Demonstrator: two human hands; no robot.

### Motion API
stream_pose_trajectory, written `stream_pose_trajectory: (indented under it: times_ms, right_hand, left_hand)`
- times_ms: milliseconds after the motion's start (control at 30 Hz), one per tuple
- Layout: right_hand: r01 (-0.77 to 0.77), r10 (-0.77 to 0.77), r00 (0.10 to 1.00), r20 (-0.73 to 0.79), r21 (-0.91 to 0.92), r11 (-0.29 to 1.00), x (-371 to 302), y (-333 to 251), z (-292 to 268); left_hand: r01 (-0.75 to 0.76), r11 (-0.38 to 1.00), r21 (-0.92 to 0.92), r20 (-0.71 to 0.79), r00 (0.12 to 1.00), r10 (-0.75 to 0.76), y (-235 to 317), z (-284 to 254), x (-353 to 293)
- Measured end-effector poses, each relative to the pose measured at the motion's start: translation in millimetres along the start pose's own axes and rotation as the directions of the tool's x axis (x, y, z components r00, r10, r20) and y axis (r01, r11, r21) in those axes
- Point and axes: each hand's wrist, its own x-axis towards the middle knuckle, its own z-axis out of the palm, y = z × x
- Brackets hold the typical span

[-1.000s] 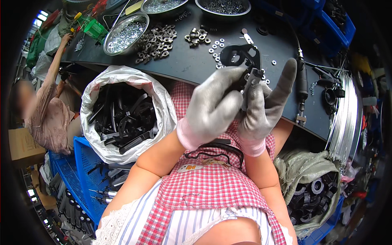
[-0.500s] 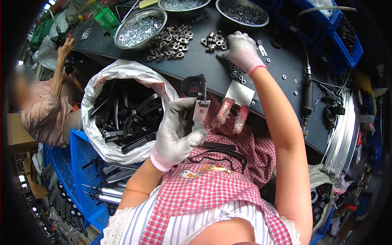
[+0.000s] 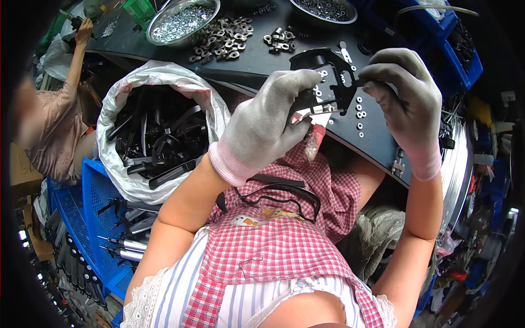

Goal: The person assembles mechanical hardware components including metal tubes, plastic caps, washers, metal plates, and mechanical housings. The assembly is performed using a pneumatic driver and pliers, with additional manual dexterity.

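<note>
My left hand (image 3: 268,120), in a grey-white glove with a pink cuff, grips a black moulded bracket (image 3: 344,93) with a metal plate on it. The bracket is held up over the bench edge, tilted, its rounded end pointing away. At its right side is my gloved right hand (image 3: 407,101), fingers curled and pinched together against the bracket's edge. Whatever lies between those fingertips is hidden. Beneath the bracket, small washers (image 3: 360,115) and a pale metal plate (image 3: 322,117) partly show. Beyond my hands lie a small group of metal nuts (image 3: 281,41) and a larger pile (image 3: 224,38).
Metal bowls (image 3: 210,24) of small hardware stand along the far side. On the left, a white sack (image 3: 109,142) full of black parts sits above a blue crate (image 3: 94,180). Blue bins (image 3: 465,71) line the right. A co-worker's hand (image 3: 83,31) is at far left.
My right hand has come back from the nuts to the bracket. My left hand has raised the bracket forward and right and turned it, and my hands are now side by side.
</note>
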Motion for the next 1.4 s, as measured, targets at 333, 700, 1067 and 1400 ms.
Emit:
stream_pose_trajectory:
  times_ms: [333,700,1067,1400]
  right_hand:
    - [-0.084,0.055,0.983,-0.176,-0.159,0.984,-46.0,-24.4,-13.9]
    - [-0.072,0.068,0.997,-0.024,-0.457,0.887,-55.2,-20.4,-14.2]
    - [-0.377,0.394,0.919,-0.002,-0.299,0.877,-78.7,-11.4,-13.5]
    - [-0.87,0.768,0.479,-0.425,-0.345,0.352,-226.6,93.5,-135.9]
  left_hand:
    - [-0.196,0.98,-0.039,0.204,0.958,0.2,19.0,39.3,21.0]
    - [-0.411,0.909,-0.074,0.208,0.885,0.417,16.5,48.6,32.8]
    - [-0.343,0.927,0.15,0.38,0.886,0.266,16.5,75.5,32.9]
    - [-0.27,0.959,0.089,0.404,0.89,0.213,29.2,78.9,23.6]
